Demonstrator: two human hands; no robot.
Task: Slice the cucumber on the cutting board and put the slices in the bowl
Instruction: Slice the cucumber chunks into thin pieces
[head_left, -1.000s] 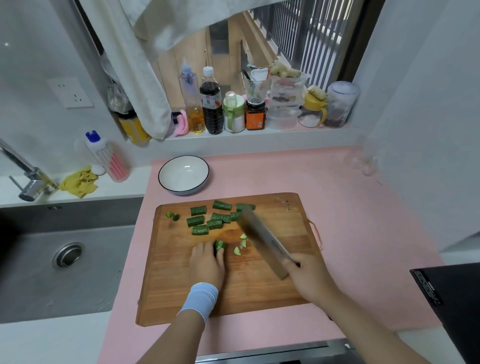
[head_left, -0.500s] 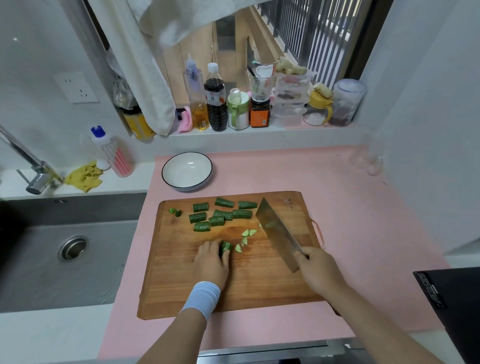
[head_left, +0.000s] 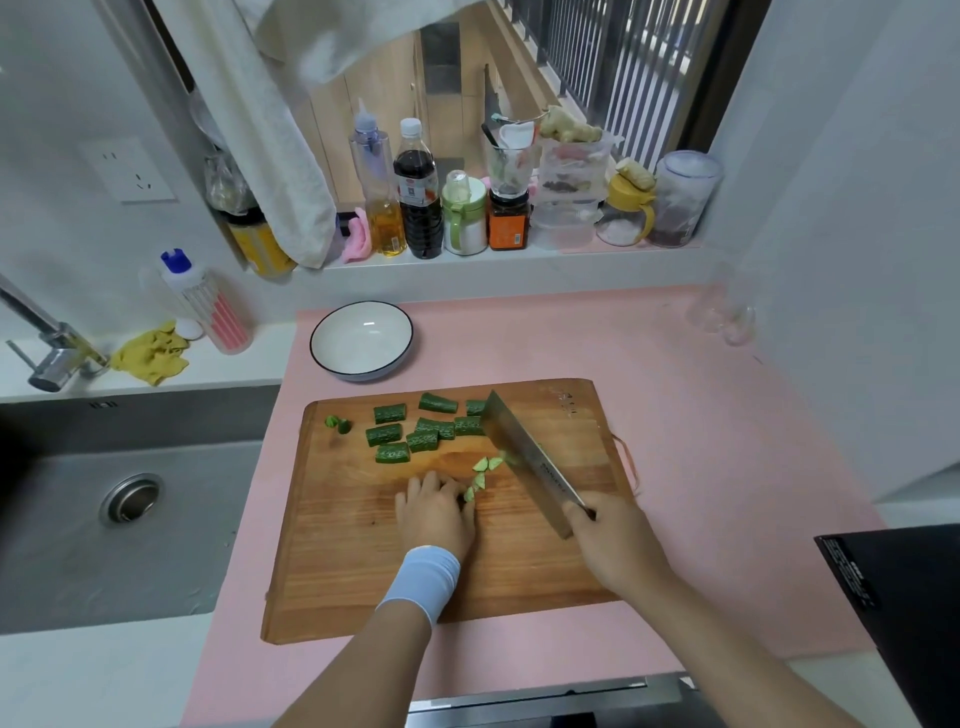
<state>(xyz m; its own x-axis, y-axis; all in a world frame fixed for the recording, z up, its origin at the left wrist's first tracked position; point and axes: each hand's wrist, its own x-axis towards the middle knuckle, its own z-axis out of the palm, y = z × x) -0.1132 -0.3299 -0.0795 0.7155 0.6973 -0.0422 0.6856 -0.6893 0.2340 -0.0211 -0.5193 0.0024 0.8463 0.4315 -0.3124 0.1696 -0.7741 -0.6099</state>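
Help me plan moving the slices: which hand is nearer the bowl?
Left. The left hand holds a cucumber piece on the board, below the bowl; the right hand grips the knife farther right and lower.

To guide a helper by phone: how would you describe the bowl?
Look at the pink mat beside the sink. Behind the far left corner of the wooden cutting board stands the bowl. It is the only dish there: white, empty, with a thin dark rim.

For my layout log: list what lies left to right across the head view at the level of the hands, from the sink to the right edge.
Sink drain → left hand → cleaver → right hand → black appliance.
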